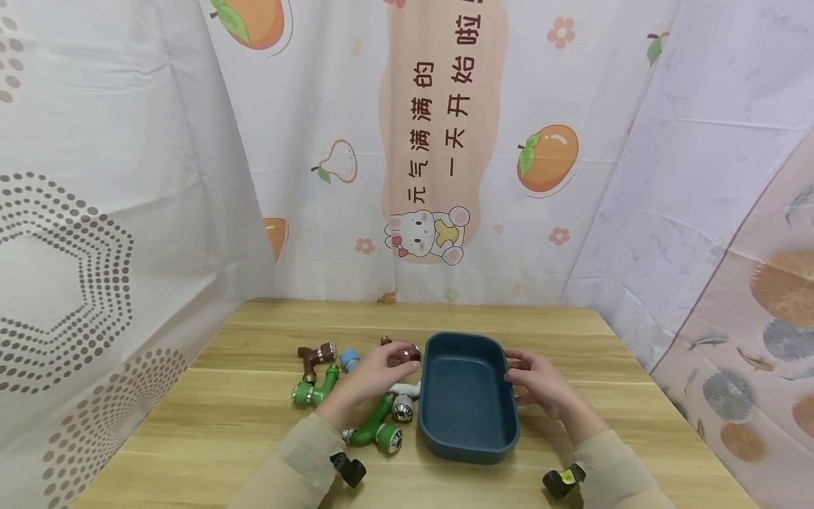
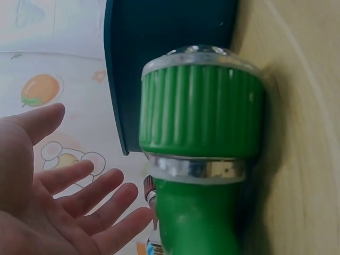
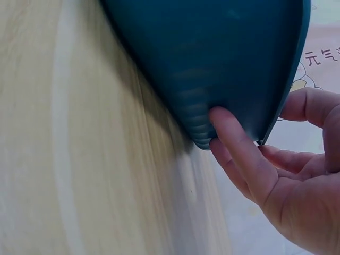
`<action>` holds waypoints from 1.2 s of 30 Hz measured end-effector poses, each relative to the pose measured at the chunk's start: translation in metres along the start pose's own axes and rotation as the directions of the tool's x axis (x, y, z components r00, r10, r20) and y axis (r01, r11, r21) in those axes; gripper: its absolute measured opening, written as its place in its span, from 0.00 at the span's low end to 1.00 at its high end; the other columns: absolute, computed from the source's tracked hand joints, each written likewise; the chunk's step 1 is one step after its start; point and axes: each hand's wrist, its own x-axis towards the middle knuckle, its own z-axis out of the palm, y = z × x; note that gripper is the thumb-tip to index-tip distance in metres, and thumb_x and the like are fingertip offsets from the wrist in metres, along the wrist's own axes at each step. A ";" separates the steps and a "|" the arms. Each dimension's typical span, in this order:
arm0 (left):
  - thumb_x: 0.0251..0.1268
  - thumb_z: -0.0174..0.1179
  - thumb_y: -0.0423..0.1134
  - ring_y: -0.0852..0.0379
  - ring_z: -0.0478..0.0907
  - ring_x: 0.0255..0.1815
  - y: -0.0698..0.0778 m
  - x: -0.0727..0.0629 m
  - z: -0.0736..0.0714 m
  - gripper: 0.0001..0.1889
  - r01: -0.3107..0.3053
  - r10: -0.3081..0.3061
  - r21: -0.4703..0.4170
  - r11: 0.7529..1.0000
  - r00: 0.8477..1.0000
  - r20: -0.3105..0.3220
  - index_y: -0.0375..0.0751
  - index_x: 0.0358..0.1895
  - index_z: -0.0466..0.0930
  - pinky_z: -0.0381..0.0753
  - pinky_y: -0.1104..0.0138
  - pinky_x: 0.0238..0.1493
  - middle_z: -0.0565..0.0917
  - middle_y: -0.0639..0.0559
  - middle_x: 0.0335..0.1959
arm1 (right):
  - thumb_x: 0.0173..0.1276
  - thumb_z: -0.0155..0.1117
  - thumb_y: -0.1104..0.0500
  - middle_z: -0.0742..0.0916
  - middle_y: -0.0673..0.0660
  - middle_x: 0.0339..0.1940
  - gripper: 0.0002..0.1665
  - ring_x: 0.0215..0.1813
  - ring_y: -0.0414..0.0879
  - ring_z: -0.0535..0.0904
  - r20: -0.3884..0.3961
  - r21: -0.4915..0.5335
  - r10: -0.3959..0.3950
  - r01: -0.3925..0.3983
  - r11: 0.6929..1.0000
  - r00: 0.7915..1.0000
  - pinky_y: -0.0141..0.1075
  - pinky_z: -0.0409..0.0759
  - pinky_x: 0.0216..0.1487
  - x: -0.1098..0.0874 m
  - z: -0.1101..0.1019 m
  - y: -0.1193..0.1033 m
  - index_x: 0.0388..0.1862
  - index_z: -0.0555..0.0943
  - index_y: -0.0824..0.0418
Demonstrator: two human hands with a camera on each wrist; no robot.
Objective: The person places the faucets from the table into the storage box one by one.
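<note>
A dark blue rectangular tray point(image 1: 467, 403) stands on the table. My right hand point(image 1: 540, 382) holds its right side: the thumb lies at the rim and fingers point(image 3: 239, 149) touch the outer wall. Left of the tray hovers my left hand point(image 1: 384, 367), its fingers loosely spread with nothing in them, as the left wrist view also shows. Under and beside that hand lie several taps: a green tap point(image 1: 372, 428) close to the wrist, a white tap point(image 1: 403, 406) by the tray, and a brown tap point(image 1: 413, 352) partly hidden behind the fingers.
Farther left on the wooden table point(image 1: 235, 417) are another brown tap point(image 1: 311, 357), a second green tap point(image 1: 318, 389) and a blue-capped piece point(image 1: 350, 359), partly covered by the left arm. A printed curtain point(image 1: 356, 233) hangs behind the table's back edge.
</note>
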 end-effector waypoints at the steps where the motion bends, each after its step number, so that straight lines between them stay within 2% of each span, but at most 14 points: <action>1: 0.73 0.62 0.55 0.46 0.80 0.58 -0.001 0.001 0.000 0.31 -0.005 0.005 0.006 1.000 1.000 0.000 0.39 0.71 0.73 0.81 0.52 0.54 0.83 0.49 0.52 | 0.72 0.57 0.68 0.71 0.80 0.68 0.37 0.62 0.68 0.76 0.002 0.002 -0.003 0.003 1.000 1.000 0.59 0.85 0.43 0.000 0.000 0.000 0.76 0.58 0.74; 7: 0.72 0.62 0.55 0.47 0.81 0.56 -0.001 0.000 0.001 0.32 -0.013 0.013 0.049 0.999 1.000 0.003 0.38 0.70 0.74 0.81 0.52 0.54 0.83 0.50 0.50 | 0.72 0.56 0.68 0.72 0.79 0.67 0.36 0.61 0.66 0.77 0.011 0.000 -0.010 0.010 1.000 1.000 0.58 0.85 0.43 0.001 -0.001 0.001 0.76 0.59 0.74; 18: 0.73 0.61 0.55 0.45 0.80 0.59 0.000 -0.001 -0.002 0.32 -0.022 0.022 0.013 1.000 1.000 0.012 0.38 0.70 0.73 0.81 0.52 0.56 0.83 0.47 0.55 | 0.71 0.57 0.68 0.71 0.79 0.68 0.37 0.59 0.65 0.79 0.010 -0.001 -0.010 0.010 1.000 1.000 0.57 0.85 0.42 0.002 -0.002 0.004 0.77 0.59 0.73; 26: 0.73 0.60 0.55 0.46 0.78 0.59 0.011 -0.006 -0.015 0.29 -0.017 0.018 0.060 0.998 1.000 -0.015 0.45 0.72 0.73 0.79 0.48 0.57 0.83 0.47 0.57 | 0.72 0.56 0.67 0.70 0.79 0.68 0.37 0.60 0.64 0.78 0.021 0.001 -0.013 0.013 1.000 1.000 0.57 0.85 0.43 0.003 -0.002 0.003 0.77 0.57 0.73; 31: 0.73 0.61 0.57 0.46 0.77 0.61 0.021 -0.012 -0.024 0.30 -0.011 0.016 0.096 0.995 0.999 -0.049 0.47 0.72 0.73 0.79 0.49 0.56 0.81 0.46 0.61 | 0.73 0.56 0.68 0.70 0.79 0.69 0.36 0.60 0.64 0.78 0.017 0.001 -0.010 0.010 1.000 1.000 0.57 0.85 0.43 0.003 -0.003 0.003 0.77 0.58 0.73; 36: 0.73 0.61 0.54 0.45 0.76 0.63 0.028 -0.019 -0.035 0.29 -0.008 0.018 0.103 0.995 0.996 -0.088 0.48 0.72 0.73 0.77 0.47 0.58 0.81 0.49 0.60 | 0.72 0.56 0.68 0.71 0.79 0.68 0.36 0.60 0.65 0.78 0.007 0.003 -0.007 0.007 1.000 1.000 0.57 0.85 0.43 0.004 -0.002 0.004 0.76 0.59 0.73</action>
